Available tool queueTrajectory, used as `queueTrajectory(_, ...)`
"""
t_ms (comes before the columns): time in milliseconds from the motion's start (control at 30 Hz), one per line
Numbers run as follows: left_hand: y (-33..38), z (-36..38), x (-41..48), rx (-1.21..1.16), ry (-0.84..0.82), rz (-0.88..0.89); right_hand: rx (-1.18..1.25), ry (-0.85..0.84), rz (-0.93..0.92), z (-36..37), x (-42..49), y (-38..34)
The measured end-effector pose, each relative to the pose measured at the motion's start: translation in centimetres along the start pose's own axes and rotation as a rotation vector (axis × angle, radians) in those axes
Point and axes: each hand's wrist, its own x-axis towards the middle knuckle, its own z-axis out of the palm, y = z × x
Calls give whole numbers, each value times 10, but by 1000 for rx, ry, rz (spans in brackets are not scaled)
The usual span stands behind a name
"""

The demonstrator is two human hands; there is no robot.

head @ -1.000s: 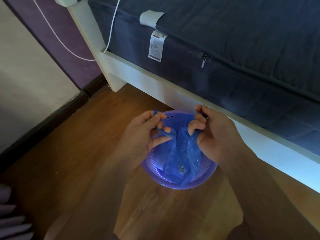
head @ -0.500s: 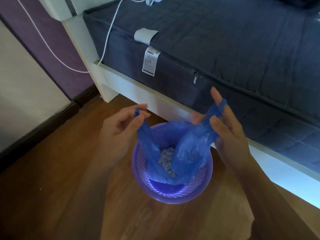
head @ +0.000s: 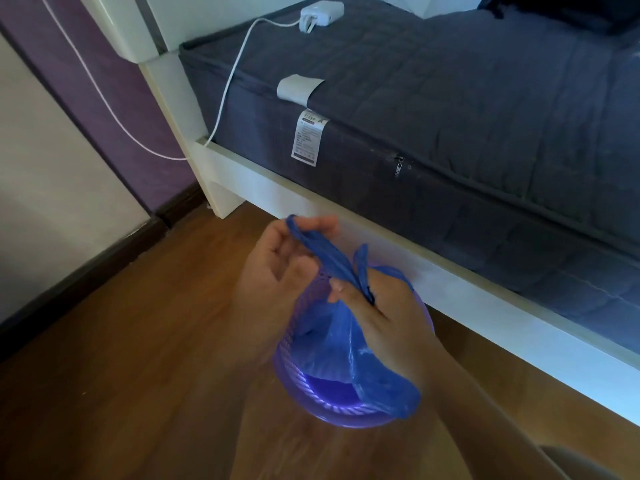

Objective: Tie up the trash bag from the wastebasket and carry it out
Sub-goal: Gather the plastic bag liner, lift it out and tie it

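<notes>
A blue plastic trash bag (head: 349, 355) hangs above and partly inside a purple slotted wastebasket (head: 304, 393) that stands on the wooden floor beside the bed. My left hand (head: 277, 268) pinches one bag handle between thumb and fingers and holds it up to the left. My right hand (head: 381, 313) grips the other handle and the gathered neck of the bag over the basket's right side. The two handles cross between my hands. The bag's contents are hidden.
A white bed frame (head: 346, 216) with a dark grey mattress (head: 450, 109) runs along the right. A white charger (head: 322, 12) lies on the mattress, and its cable (head: 225, 95) hangs down to the wall. Dark skirting (head: 104, 258) borders the wooden floor (head: 121, 375) at left.
My hands have come together: the bag handles, held wide apart half a second ago, now cross between them. The bag's mouth has closed over the trash. The view has tilted up.
</notes>
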Motion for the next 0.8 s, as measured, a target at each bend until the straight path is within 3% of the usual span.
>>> queueTrajectory(100, -22, 0, -1, 63, -185, -135, 108, 21, 27, -4, 0, -9)
queueTrajectory(300, -40, 11, 0, 316, -409, -209, 202, 171, 128, -22, 3, -19)
queueTrajectory(333, -41, 12, -1, 391, -391, -212, 252, 187, 135, -26, 4, -19)
queueTrajectory(400, -50, 13, -3, 426, -196, -238, 370, 268, 199, -36, 5, -16)
queueTrajectory(467, -57, 13, -1, 107, 26, -279, 570, 358, 316, -46, 5, -11)
queueTrajectory(567, -61, 17, 3, -304, 148, -251, 983, 425, 390, -60, 9, -5)
queueTrajectory(667, -63, 24, 1, -269, 125, -240, 1291, 357, 310, -58, 14, -5)
queueTrajectory(800, -53, 41, -6, 4, -101, -351, 1388, 278, 301, -44, 20, -8)
